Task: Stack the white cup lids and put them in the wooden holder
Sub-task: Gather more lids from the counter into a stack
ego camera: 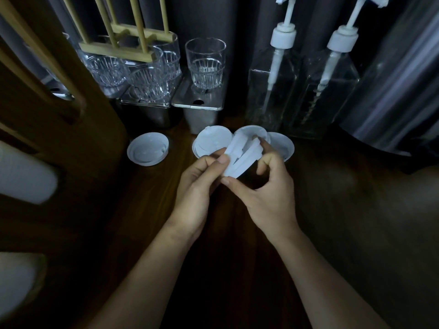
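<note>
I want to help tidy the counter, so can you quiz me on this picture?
1. True or false: the left hand and the right hand both hold tilted white round plastic cup lids.
2. How many clear square pump bottles stand at the back? A one, B two, C four.
3. Fill in: the lone white plastic lid lying on the dark wooden table is on the hands' ___ side.
Key: 1 true; 2 B; 3 left.
</note>
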Demonstrator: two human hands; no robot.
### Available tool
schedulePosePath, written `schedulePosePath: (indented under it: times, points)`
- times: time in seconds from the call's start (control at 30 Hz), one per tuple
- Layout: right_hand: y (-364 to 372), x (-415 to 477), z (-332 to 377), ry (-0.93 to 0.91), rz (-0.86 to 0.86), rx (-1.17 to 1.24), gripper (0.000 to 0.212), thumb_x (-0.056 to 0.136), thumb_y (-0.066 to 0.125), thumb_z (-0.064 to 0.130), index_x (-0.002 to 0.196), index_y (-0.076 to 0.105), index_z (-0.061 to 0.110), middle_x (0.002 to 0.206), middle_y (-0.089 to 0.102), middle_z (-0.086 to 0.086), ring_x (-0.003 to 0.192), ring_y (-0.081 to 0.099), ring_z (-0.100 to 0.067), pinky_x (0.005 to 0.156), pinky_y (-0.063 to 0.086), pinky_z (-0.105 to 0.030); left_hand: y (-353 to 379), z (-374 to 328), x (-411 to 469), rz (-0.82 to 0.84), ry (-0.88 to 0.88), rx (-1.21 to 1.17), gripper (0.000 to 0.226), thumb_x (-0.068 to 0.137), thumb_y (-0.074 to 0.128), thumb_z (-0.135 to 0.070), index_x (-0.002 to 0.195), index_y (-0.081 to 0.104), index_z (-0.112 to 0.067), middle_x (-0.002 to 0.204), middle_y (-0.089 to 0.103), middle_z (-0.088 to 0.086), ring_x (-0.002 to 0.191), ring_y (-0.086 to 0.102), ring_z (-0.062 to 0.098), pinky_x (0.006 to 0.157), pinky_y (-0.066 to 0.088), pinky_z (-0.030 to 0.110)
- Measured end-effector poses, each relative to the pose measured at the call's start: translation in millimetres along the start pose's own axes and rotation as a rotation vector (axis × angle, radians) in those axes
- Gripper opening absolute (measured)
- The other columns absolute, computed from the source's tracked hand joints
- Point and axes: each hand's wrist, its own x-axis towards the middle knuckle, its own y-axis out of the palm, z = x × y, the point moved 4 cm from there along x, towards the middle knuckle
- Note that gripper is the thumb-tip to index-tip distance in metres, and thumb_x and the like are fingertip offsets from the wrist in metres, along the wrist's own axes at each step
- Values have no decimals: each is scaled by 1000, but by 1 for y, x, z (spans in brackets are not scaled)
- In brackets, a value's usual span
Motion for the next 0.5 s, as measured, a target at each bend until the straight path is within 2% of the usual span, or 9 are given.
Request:
schedulePosePath:
  times: [0.07,0.13,0.2,0.33,0.43,0.5]
  points:
    - [0,-1,2,7,-7,63,64,68,96,27,109,47,22,122,59,18,118,55,8,92,44,-11,0,0,0,-13,-5,0,51,93,64,-36,98,61,15,106,70,19,106,68,26,100,52,39]
    - [0,0,3,-20,-19,107,77,68,97,19,124,44,20,140,55,10,131,52,2,100,40,-9,-3,0,1,-33,-5,-2,60,95,62,-37,112,57,20,122,68,31,121,66,39,112,49,49]
    - [1,2,2,-39,10,111,89,69,96,16,140,42,18,144,52,11,136,50,-2,106,39,-12,-6,1,2,-56,-12,8,62,98,59,-38,121,54,19,131,61,36,131,57,46,119,41,58]
    - [5,1,2,-43,78,35,92,74,93,23,151,43,21,146,45,24,140,43,1,113,37,-17,-7,3,3,-58,-31,66,54,98,59,-36,124,63,10,129,66,31,129,59,45,118,41,58]
    - [7,0,3,-65,96,48,92,75,92,24,153,42,22,149,45,22,140,48,-10,112,47,-36,-9,4,3,-62,-32,80,53,98,59,-36,122,64,11,127,66,31,128,59,45,118,41,60]
    - [8,1,2,-57,109,68,92,76,90,27,154,41,27,151,45,22,140,50,-14,108,51,-43,-8,4,3,-45,-39,73,48,100,57,-36,125,67,4,128,70,25,128,63,40,119,41,58]
